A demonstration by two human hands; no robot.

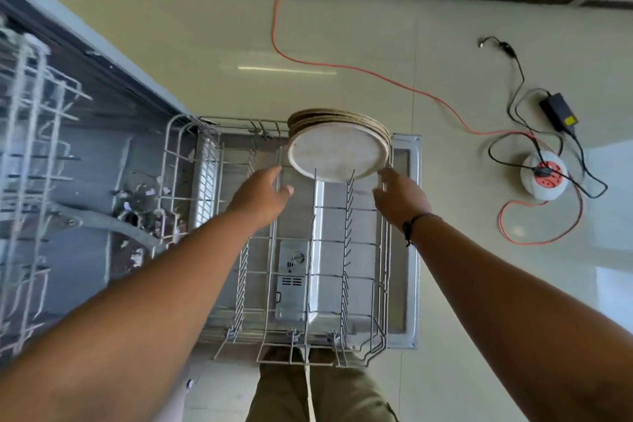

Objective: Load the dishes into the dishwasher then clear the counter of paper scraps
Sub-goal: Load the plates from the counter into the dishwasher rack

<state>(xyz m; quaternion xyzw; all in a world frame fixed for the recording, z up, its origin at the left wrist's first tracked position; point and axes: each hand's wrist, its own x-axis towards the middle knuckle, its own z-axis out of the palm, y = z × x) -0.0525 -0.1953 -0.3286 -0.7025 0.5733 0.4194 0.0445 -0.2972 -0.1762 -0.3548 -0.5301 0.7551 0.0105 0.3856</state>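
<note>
**No legible text in view**

The yellow label (570,120) on the black power adapter (558,111) is too small and blurred to read. The markings beside the dial on the detergent dispenser (292,279) cannot be made out either.

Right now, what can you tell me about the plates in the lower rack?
The plates are a small group of round ones standing on edge, close together, at the far end of the pulled-out lower rack, held by its wire prongs. The nearest shows a pale, whitish face; those behind show brownish rims. Material unclear. The left hand and right hand hover at either side; contact cannot be told.
</note>
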